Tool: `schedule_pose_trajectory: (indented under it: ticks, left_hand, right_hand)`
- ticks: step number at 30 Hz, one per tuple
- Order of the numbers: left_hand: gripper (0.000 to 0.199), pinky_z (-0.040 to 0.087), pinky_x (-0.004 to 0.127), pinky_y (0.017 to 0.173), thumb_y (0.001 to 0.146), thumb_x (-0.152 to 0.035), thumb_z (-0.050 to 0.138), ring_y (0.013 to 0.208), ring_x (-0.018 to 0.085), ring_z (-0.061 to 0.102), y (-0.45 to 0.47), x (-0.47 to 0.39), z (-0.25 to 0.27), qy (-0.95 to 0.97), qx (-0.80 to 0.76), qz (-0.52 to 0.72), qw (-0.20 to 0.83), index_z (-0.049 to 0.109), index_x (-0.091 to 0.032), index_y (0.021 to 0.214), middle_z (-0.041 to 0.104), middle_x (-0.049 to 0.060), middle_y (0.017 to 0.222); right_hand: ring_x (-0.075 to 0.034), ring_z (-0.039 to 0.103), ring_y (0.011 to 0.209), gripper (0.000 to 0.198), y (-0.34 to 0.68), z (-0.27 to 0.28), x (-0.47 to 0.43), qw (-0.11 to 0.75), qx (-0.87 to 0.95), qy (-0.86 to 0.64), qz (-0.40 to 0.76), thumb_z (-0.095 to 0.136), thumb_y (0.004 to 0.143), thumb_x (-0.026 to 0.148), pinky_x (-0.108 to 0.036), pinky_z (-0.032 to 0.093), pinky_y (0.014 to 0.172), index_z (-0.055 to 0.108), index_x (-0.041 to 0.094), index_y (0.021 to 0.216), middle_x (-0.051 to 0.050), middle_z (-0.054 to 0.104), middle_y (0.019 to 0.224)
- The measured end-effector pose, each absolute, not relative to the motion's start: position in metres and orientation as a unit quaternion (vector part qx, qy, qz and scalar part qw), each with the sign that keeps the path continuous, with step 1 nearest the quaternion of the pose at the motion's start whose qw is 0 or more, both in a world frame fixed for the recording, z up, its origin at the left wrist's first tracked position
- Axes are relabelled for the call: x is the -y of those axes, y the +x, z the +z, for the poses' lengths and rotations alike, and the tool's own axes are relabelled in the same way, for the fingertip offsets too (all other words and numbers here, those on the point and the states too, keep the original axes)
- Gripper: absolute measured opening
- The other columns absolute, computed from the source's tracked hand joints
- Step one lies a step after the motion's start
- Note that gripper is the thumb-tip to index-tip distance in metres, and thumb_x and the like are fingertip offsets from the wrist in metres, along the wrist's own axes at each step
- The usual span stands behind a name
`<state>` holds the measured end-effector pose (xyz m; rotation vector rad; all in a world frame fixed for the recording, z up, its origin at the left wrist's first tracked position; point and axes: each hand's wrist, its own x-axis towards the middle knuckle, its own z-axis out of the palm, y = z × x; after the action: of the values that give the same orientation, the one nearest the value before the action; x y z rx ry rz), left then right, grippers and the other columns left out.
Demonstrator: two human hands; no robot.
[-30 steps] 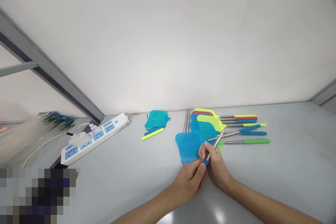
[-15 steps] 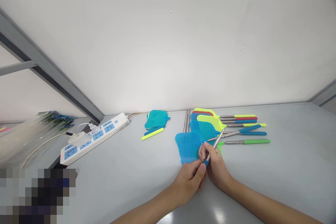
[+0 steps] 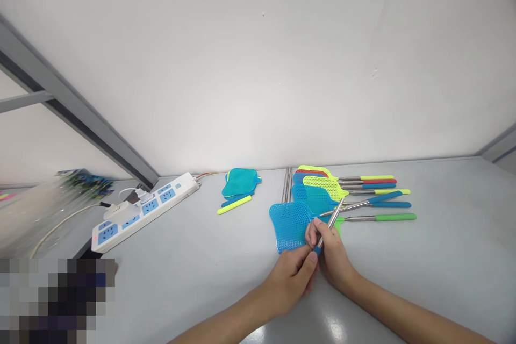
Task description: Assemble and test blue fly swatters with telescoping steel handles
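Observation:
A silver metal rod (image 3: 333, 216) slants up and to the right between my hands. Its lower end meets a blue handle sleeve (image 3: 317, 251), mostly covered by fingers. My left hand (image 3: 289, 278) is closed around that sleeve, thumb on top. Higher up, my right hand (image 3: 334, 255) grips the rod. Just beyond both hands lies a blue fly swatter head (image 3: 291, 221), partly hidden by them. Behind it, several fly swatters with metal shafts overlap, among them one with a green handle (image 3: 395, 217) and one with a yellow mesh head (image 3: 322, 188).
Loose metal rods (image 3: 286, 185) lie left of the swatters. Further left are stacked teal swatter heads (image 3: 241, 183) and a yellow handle sleeve (image 3: 234, 205). A white power strip (image 3: 145, 212) with plugs and clear plastic bags (image 3: 52, 215) occupy the left side. A wall borders the back.
The view has shifted very slightly. Both hands keep the same hold on the rod and sleeve, with no clear movement.

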<state>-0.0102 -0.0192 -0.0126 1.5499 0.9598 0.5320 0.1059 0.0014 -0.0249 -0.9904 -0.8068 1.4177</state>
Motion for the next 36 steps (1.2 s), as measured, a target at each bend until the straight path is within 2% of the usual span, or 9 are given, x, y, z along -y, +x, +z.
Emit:
schedule_pose_trajectory:
  ticks: [14, 23, 33, 36]
  left_hand:
    - [0.039, 0.029, 0.019, 0.047, 0.087, -0.043, 0.025, 0.043, 0.006, 0.037, -0.0102, 0.0193, -0.0104, 0.661, -0.406, 0.231, 0.587, 0.046, -0.015, 0.068, 0.042, -0.005, 0.047]
    - [0.041, 0.030, 0.020, 0.049, 0.086, -0.044, 0.024, 0.044, 0.007, 0.038, -0.0106, 0.0185, -0.0086, 0.671, -0.406, 0.222, 0.580, 0.047, -0.015, 0.068, 0.043, -0.004, 0.046]
    - [0.039, 0.029, 0.019, 0.048, 0.088, -0.041, 0.024, 0.045, 0.007, 0.037, -0.0112, 0.0181, -0.0061, 0.680, -0.400, 0.216, 0.575, 0.045, -0.015, 0.067, 0.044, -0.004, 0.047]
    - [0.039, 0.030, 0.019, 0.049, 0.088, -0.040, 0.024, 0.045, 0.007, 0.038, -0.0114, 0.0179, -0.0067, 0.684, -0.399, 0.219, 0.570, 0.046, -0.015, 0.067, 0.044, -0.004, 0.048]
  right_hand:
    - [-0.010, 0.037, 0.048, 0.040, 0.1062, -0.0251, -0.0008, 0.572, 0.349, -0.432, 0.603, 0.040, 0.082, 0.034, -0.024, 0.032, 0.050, 0.040, 0.017, 0.046, 0.001, 0.042, 0.050]
    - [-0.010, 0.036, 0.046, 0.040, 0.1055, -0.0230, 0.0002, 0.564, 0.337, -0.432, 0.618, 0.041, 0.081, 0.037, -0.023, 0.030, 0.042, 0.040, 0.018, 0.046, 0.001, 0.040, 0.050]
    - [-0.010, 0.037, 0.049, 0.040, 0.1065, -0.0228, 0.0003, 0.570, 0.356, -0.436, 0.598, 0.041, 0.082, 0.035, -0.024, 0.032, 0.050, 0.040, 0.017, 0.046, 0.001, 0.041, 0.050]
    - [-0.010, 0.036, 0.048, 0.040, 0.1062, -0.0226, 0.0007, 0.568, 0.348, -0.432, 0.607, 0.041, 0.081, 0.036, -0.024, 0.031, 0.047, 0.040, 0.018, 0.046, 0.001, 0.040, 0.050]
